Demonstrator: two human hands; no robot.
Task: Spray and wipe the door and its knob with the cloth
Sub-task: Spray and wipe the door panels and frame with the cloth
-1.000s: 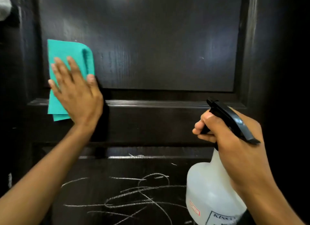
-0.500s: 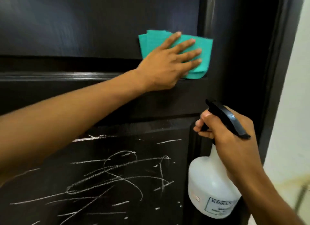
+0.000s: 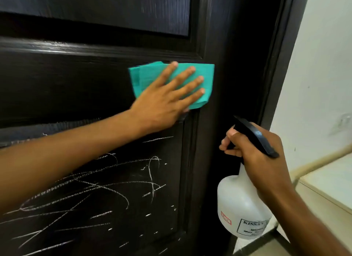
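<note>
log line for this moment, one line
left hand: flat on cloth against door | right hand: grips spray bottle | chalk marks: on lower panel | knob: not in view

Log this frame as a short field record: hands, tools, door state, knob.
left hand: flat, pressing cloth on door
right hand: grips spray bottle, low by door edge
cloth: teal, folded, on the rail between panels
door: dark, chalk marks on lower panel
knob: not in view
</note>
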